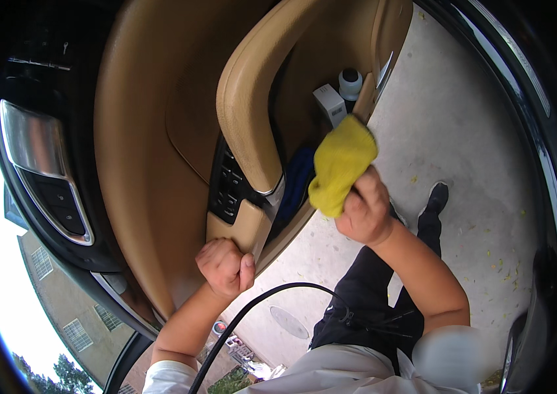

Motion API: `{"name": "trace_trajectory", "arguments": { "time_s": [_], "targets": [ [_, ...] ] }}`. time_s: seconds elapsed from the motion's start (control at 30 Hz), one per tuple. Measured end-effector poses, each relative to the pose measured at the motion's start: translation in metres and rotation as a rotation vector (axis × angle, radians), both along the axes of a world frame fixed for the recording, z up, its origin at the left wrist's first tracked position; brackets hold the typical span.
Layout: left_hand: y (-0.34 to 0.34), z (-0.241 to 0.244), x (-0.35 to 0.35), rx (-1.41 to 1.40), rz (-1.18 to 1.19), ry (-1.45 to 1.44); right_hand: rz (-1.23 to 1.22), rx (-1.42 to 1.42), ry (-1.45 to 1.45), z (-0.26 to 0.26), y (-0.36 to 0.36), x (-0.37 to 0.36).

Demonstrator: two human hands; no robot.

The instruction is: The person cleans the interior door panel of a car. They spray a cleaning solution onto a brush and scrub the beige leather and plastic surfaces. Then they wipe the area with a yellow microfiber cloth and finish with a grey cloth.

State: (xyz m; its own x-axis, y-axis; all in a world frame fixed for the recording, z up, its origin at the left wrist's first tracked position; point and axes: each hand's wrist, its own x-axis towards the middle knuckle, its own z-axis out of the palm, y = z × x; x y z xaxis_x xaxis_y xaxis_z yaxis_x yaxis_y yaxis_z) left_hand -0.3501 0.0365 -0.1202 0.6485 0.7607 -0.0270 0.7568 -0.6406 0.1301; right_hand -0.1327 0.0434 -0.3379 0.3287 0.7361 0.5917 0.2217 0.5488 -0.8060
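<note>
A folded yellow cloth (342, 165) is pinched between the thumb and fingers of my right hand (367, 212). It hangs over the outer edge of the door pocket (303, 207), close to a small white box (330, 104) and a white bottle with a dark cap (350, 84). My left hand (227, 266) is curled at the near end of the tan door armrest (239, 226); its fingertips are hidden. Above that hand lie the black window switches (229, 182) and the padded leather door pull (249, 98). A dark blue item (298, 172) sits deep in the pocket.
The open car door (135, 147) fills the left, with its metal inner handle (34, 140). A black cable (259, 295) arches before my body. Concrete ground (475, 147) shows beneath, with a round cover (289, 322) set in it. The car's dark sill (529, 98) curves along the right.
</note>
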Motion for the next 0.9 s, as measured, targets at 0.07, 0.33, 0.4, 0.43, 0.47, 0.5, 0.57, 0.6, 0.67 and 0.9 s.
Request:
{"name": "trace_trajectory", "arguments": {
  "time_s": [0.07, 0.33, 0.4, 0.43, 0.47, 0.5, 0.57, 0.6, 0.67, 0.9],
  "targets": [
    [0.000, 0.000, 0.000, 0.002, 0.006, -0.006, -0.074, -0.009, 0.028, 0.003, 0.017, 0.010],
    [0.000, 0.000, 0.002, 0.014, -0.005, -0.011, -0.175, 0.205, 0.104, 0.050, 0.108, 0.050],
    [0.000, 0.000, 0.002, 0.009, -0.004, -0.004, -0.126, 0.216, 0.131, 0.060, 0.116, 0.043],
    [0.000, 0.000, 0.002, 0.008, -0.003, 0.001, -0.089, 0.204, 0.152, 0.063, 0.116, 0.036],
    [0.000, 0.001, 0.002, 0.008, 0.005, 0.004, -0.047, 0.177, 0.172, 0.066, 0.110, 0.027],
    [0.000, 0.001, 0.003, 0.008, 0.000, 0.004, -0.032, 0.161, 0.188, 0.066, 0.106, 0.019],
    [0.000, 0.001, 0.003, 0.009, 0.010, -0.001, 0.013, 0.096, 0.197, 0.061, 0.085, 0.004],
    [0.000, 0.001, 0.004, 0.011, 0.004, 0.005, 0.045, 0.063, 0.192, 0.058, 0.073, -0.001],
    [0.001, 0.001, 0.004, 0.016, -0.001, 0.009, 0.137, 0.025, 0.119, 0.048, 0.049, -0.009],
    [0.001, 0.001, 0.002, -0.001, -0.005, 0.003, 0.122, 0.037, 0.063, 0.039, 0.024, -0.018]
  ]
}}
